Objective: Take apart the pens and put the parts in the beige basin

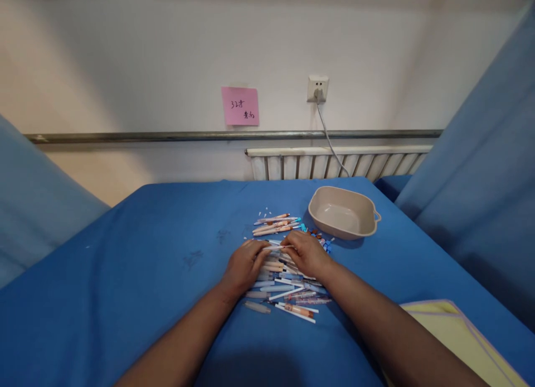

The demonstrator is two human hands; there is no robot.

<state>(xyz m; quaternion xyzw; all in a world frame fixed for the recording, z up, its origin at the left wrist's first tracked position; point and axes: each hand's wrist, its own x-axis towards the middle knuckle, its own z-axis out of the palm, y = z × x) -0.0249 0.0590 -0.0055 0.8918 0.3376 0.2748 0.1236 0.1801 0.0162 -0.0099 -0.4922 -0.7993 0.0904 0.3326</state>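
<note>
Mid-frame, left hand (244, 267) and right hand (308, 254) pinch a slim white plastic-looking rod (275, 247): likely light, stiff, slick, best held near its ends.

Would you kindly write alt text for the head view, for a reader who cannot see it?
A person's left hand and right hand hold a thin white rod over loose pens on blue cloth; a beige basin stands beyond, to the right.

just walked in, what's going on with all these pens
Someone's left hand and right hand pinch a thin pale rod between them, above loose pens and pen parts spread on a blue cloth. Just beyond the hands lies a small group of pens, and a beige basin stands farther back to the right.
</note>
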